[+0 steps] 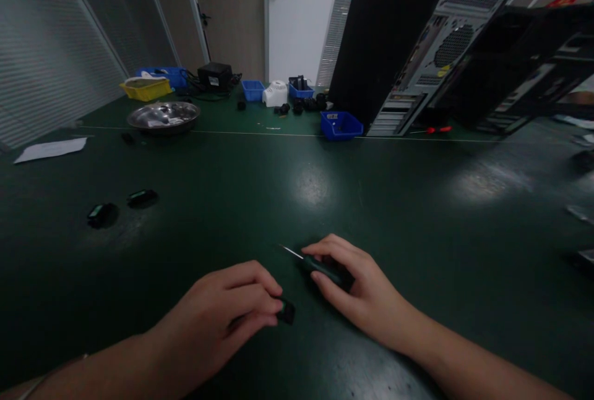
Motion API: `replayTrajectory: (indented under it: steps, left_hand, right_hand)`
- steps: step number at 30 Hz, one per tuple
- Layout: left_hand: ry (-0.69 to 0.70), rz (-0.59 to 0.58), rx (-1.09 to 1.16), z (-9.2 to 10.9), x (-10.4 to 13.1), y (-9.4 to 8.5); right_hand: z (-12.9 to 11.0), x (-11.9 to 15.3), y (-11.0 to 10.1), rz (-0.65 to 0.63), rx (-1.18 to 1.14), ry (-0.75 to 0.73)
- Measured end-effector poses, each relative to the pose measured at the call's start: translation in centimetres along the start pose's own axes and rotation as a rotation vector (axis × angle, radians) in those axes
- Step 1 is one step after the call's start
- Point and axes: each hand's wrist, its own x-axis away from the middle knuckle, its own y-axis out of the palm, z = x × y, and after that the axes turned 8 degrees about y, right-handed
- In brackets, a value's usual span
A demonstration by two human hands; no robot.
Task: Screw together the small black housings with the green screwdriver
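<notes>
Between the fingers and thumb of my left hand [236, 304] is a small black part with a green patch [288, 311]; most of it is hidden by the fingers. My right hand [359, 282] is closed around the dark handle of a screwdriver [320, 267]. Its thin metal shaft points up and to the left, away from the black part. Both hands are low over the green table [260, 202], close together. Two similar small black parts, one [101, 215] and another [142, 198], lie to the left with green patches on top.
A metal bowl [163, 117], a yellow bin [146, 88] and a paper sheet [51, 149] are at the left. Along the back stand a black box with cables [215, 76], a white device [275, 94] and a blue bin [341, 125]. A large computer case [394, 35] rises at right.
</notes>
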Motion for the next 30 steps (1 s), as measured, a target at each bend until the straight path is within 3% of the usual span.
replayTrajectory:
  steps: [4, 10, 13, 16, 22, 26, 30]
  left_hand:
    - [0.074, 0.005, -0.059, -0.3, -0.1, 0.6]
    - [0.117, -0.096, -0.158, 0.6, -0.1, -0.3]
    - [0.079, -0.139, -0.148, 0.6, 0.3, -0.6]
    - [0.032, -0.091, -0.049, -0.1, 0.6, -0.4]
    - [-0.186, -0.041, 0.02, -1.2, 0.8, -0.5]
    - [-0.121, -0.071, -0.042, -1.6, 0.7, -0.6]
    - [-0.173, 0.004, -0.139, -1.9, 0.4, -0.9]
  right_hand:
    - [0.1, -0.1, -0.1, -0.024, -0.008, 0.0]
    - [0.2, 0.0, -0.1, -0.03, -0.038, 0.007]
    - [0.1, 0.2, -0.2, -0.042, -0.048, 0.011]
    - [-0.1, 0.3, -0.5, -0.049, -0.07, -0.008]
    - [-0.3, 0.1, -1.0, -0.081, -0.049, -0.02]
    - [0.1, 0.2, -1.8, -0.105, 0.051, -0.041]
    - [0.4, 0.3, -2.2, -0.112, 0.141, -0.078]
